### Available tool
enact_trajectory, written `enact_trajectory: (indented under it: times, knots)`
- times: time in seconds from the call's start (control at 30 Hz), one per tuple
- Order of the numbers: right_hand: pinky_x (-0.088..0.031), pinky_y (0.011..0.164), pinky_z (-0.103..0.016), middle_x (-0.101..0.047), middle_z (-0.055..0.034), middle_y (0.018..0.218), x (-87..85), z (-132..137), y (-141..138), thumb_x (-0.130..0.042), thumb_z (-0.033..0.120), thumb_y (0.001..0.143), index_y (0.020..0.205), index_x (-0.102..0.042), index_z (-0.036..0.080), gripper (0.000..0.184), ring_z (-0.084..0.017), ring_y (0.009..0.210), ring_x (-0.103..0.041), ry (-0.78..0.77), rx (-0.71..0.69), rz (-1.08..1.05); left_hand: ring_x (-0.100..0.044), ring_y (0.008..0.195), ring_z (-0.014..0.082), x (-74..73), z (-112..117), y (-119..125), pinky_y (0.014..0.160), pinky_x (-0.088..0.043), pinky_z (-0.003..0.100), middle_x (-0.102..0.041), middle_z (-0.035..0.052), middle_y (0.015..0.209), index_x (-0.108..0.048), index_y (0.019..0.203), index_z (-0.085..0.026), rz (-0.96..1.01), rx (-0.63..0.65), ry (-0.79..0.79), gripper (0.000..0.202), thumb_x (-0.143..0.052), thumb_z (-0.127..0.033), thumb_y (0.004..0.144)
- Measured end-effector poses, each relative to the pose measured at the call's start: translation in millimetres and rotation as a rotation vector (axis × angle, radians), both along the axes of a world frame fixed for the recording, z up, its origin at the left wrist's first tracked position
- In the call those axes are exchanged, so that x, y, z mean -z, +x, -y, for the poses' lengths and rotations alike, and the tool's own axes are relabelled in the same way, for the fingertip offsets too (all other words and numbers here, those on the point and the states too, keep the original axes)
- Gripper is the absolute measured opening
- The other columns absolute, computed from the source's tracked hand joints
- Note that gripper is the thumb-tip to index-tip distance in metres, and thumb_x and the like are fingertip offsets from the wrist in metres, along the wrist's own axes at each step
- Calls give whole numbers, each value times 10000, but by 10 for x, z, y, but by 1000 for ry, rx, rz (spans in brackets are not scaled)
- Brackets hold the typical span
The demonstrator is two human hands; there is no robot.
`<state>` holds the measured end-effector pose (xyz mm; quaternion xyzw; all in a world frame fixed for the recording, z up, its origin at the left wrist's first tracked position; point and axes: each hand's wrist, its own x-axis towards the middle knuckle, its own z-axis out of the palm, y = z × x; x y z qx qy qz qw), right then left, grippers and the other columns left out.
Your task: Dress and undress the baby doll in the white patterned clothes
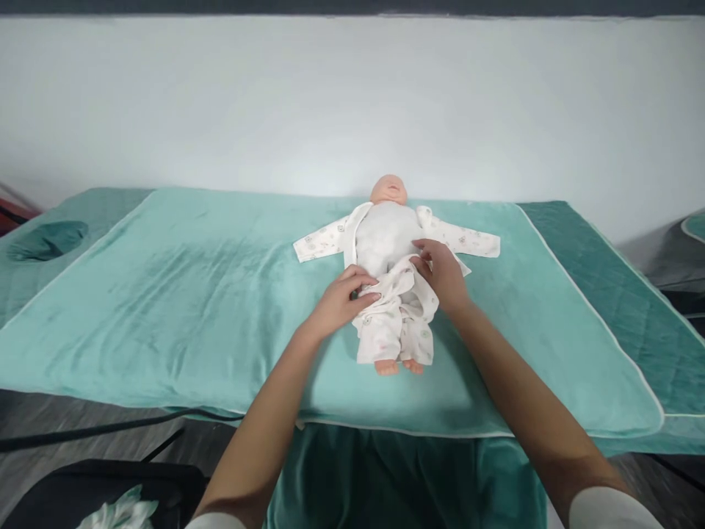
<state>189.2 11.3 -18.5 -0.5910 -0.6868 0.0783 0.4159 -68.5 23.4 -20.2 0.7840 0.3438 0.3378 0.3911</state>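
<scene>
A baby doll (388, 189) lies on its back on a teal blanket (192, 294), head towards the wall, feet towards me. It wears a white printed garment (385, 242) that lies open across the chest, sleeves spread out to both sides. My left hand (344, 297) pinches the garment's fabric at the doll's left hip, fingers closed on the cloth. On the other side of the waist, my right hand (440, 273) grips the garment's edge with its fingers curled into it. White printed trousers (393, 334) cover the legs.
The blanket covers a padded table (633, 294) with a darker green quilted cover. A face hole (47, 239) shows at the far left. A white wall stands behind. A black seat (82, 492) with crumpled cloth (118, 510) on it sits at the lower left.
</scene>
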Motion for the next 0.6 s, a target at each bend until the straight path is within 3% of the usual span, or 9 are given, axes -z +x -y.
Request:
enact_trajectory:
  times: [0.13, 0.27, 0.4, 0.6]
  knots:
    - [-453, 755, -375, -684, -71, 898, -131, -228, 14, -520, 471, 953, 963, -521, 246, 226, -255, 804, -614, -161, 89, -3, -536, 703, 158, -233, -167, 136, 635, -419, 288, -607, 4, 798, -701, 807, -234, -159, -19, 36, 98, -709, -321, 852]
    - [-410, 699, -316, -565, 13, 751, -41, -396, 61, -576, 460, 908, 910, -466, 254, 234, -185, 686, -530, -127, 97, -185, -532, 699, 149, -295, -451, 272, 627, -407, 275, -593, -7, 773, -636, 736, -221, -127, -5, 51, 134, -673, -284, 849]
    - [-436, 715, -293, -537, 33, 778, 128, -413, 126, -621, 478, 889, 906, -470, 252, 272, -158, 727, -515, -116, 48, -433, -589, 800, 172, -88, -752, 331, 734, -463, 289, -652, 19, 853, -653, 801, -222, 93, -260, 103, 131, -624, -315, 888]
    - [-432, 724, -304, -593, 20, 799, 154, -358, 167, -702, 501, 857, 912, -551, 236, 310, -163, 747, -516, -182, 103, -421, -586, 786, 170, 268, -887, 354, 767, -443, 289, -666, 12, 864, -624, 886, -226, 92, -540, 117, 125, -581, -333, 935]
